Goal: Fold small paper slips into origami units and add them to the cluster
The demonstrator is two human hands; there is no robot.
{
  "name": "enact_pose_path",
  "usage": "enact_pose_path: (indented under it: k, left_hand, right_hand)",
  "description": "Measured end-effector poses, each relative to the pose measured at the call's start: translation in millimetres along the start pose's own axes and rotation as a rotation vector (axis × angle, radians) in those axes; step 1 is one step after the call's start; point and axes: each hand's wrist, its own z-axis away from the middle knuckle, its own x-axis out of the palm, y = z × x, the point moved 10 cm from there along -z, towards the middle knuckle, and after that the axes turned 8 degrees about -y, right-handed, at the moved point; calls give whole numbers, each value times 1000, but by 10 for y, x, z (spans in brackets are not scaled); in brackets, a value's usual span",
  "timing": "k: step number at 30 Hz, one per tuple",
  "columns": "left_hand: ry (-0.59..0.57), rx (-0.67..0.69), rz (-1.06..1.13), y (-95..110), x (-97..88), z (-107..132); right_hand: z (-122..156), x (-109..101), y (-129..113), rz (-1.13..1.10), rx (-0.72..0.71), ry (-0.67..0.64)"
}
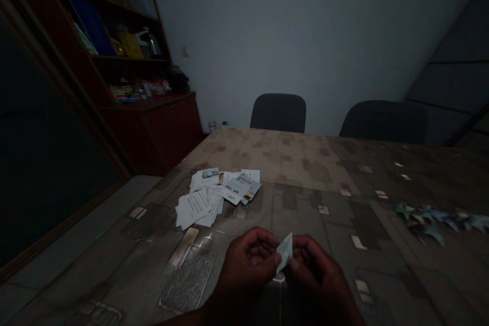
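A small piece of folded pale paper [284,252] is pinched between my two hands, above the near part of the table. My left hand [252,262] grips its left side with thumb and curled fingers. On the other side, my right hand [315,270] holds it between thumb and forefinger. Beyond my hands to the left lies a loose pile of printed cards [194,207], some overlapping. At the right stands a cluster of small folded paper shapes [431,219], pale green and whitish; their exact form is hard to make out in the dim light.
A patterned tablecloth covers the table [290,155]. Two dark chairs [278,112] stand at its far side, by the wall. To the left, a wooden cabinet [164,127] has shelves with a blue folder [91,23] and other items.
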Motion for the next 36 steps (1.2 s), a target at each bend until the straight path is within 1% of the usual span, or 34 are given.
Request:
enact_pose_path:
  k: [8, 13, 16, 21, 25, 31, 36]
  left_hand:
    - [-43, -21, 53, 52, 59, 32]
    - [-43, 0, 75, 101, 73, 44]
    - [-41, 15, 89, 103, 64, 40]
    - [-39, 12, 72, 61, 46, 19]
    - [-48, -5, 38, 34, 63, 15]
    - [-31, 10, 45, 118, 76, 77]
    - [-76, 13, 73, 37, 83, 31]
  right_hand:
    - [-5, 22, -10, -37, 3, -6]
    - [-8, 54, -12, -70, -13, -38]
    - [-8, 70, -19, -91, -12, -60]
    - [-4, 72, -13, -109, -12, -59]
    - [0, 47, 5, -72, -4, -27]
    - [-8, -3, -7, -22, -13, 17]
    - [-3, -6, 17, -47, -22, 23]
